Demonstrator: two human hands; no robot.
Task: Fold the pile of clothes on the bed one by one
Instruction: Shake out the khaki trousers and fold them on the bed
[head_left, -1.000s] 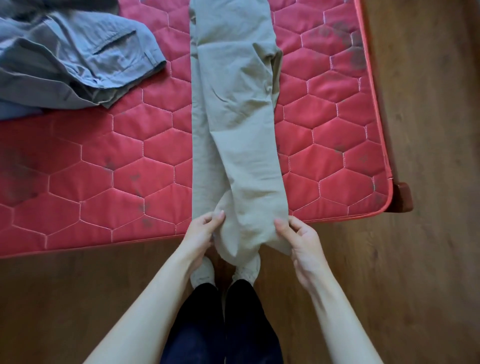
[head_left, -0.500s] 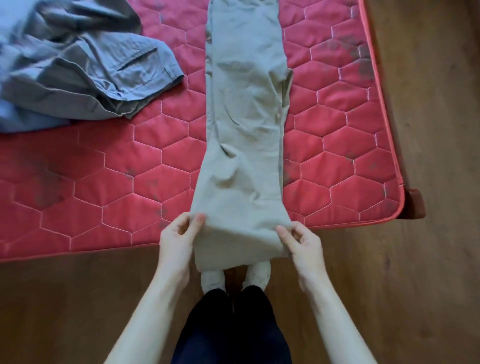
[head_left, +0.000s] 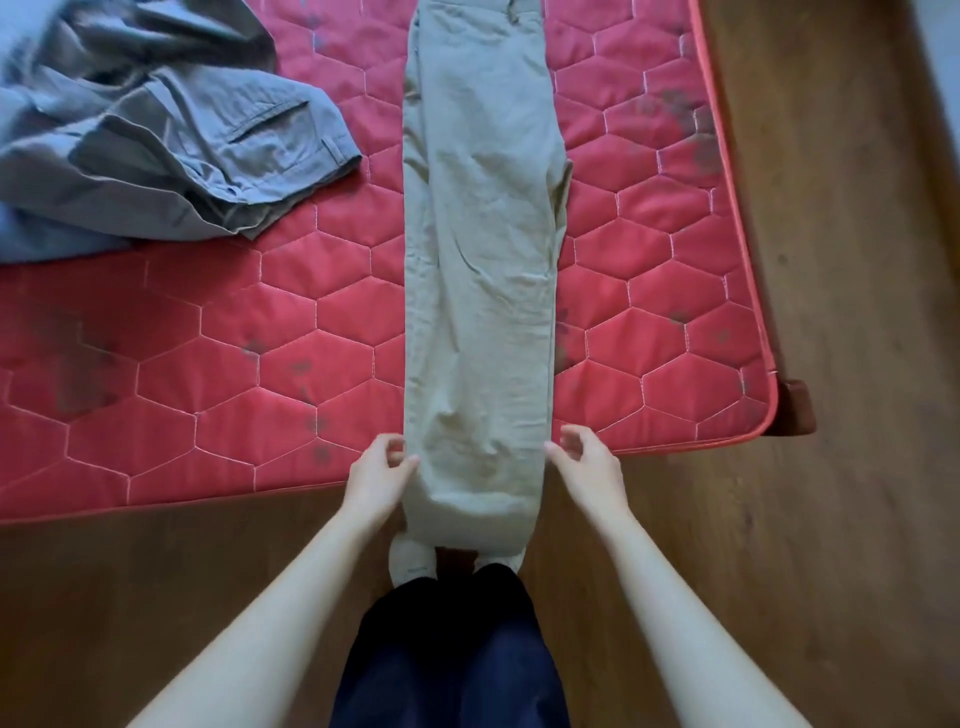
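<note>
Both hands have let go a bit since a second ago: back then each one was pinching a hem corner of the khaki trousers (head_left: 478, 270), and the cuffs were bunched and crooked, whereas now the legs lie stacked neatly on each other and the hem hangs square over the near edge of the bed (head_left: 208, 415). Grip-wise, the left hand (head_left: 376, 475) sits right against the left edge of the trouser leg with loosely curled fingers, thumb tip touching the cloth, and I honestly can't tell if it's pinching the edge or just resting beside it. Same deal on the other side, where the right hand (head_left: 584, 462) is just beside the right edge with fingers half curled and seemingly nothing in them. So the trousers are folded lengthwise, leg over leg, running straight up the mattress away from the person, waistband end at the top of the view. My guess is this piece is roughly halfway done: the long fold is in, but it likely needs folding crosswise, hem up toward the waist, once or twice. Then there's the grey-blue heap (head_left: 156, 119) off to the left on the bed, crumpled and untouched, at least one pair of trousers with a welt pocket showing, maybe more underneath. No baskets, boxes or drawers anywhere in view, so nothing to report on containers.
</note>
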